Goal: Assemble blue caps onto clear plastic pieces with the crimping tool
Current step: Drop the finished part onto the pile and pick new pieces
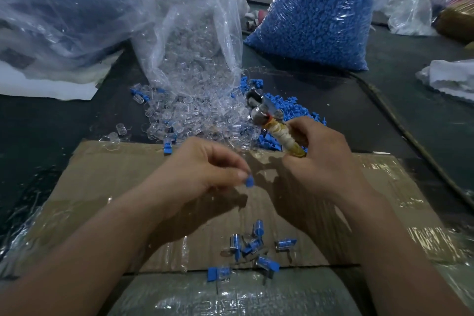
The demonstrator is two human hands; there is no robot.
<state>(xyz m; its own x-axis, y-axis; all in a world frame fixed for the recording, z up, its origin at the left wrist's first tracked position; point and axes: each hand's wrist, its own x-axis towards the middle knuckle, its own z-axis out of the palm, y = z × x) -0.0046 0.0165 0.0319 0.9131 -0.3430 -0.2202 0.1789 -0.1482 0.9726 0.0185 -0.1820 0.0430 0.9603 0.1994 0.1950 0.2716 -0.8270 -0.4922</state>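
Counting from the left edge of the frame, your stock reads as follows.

- **Upper left:** a large crinkled film bag (64,7), contents dark and unclear.
- **Below it:** dark matte counter (51,123), overlaid at lower left and centre with a flat cardboard sheet (102,174), brown and glossy with tape.
- **Upper centre:** an open film bag (195,33) spilling clear plastic pieces (179,115). They are small, glassy and tube-like, heaped on the counter above the cardboard's top edge.
- **Centre:** your left hand (202,169), thumb and forefinger pinched on one small blue cap (249,182) held above the cardboard. Whether a clear piece sits with it cannot be told.
- **Lower centre:** about half a dozen finished pieces (254,246), clear bodies with blue caps, lying loose on the cardboard.
- **Right of centre:** the crimping tool (272,123), shiny metal head, handle wound in pale tape. Your right hand (323,151) grips it, fingers wrapped round the handle.
- **Behind it:** loose blue caps (282,105), matte and blocky.
- **Upper right:** a full bag of blue caps (320,15).

Judgement: an early stage, with only a handful done and bulk stock remaining.
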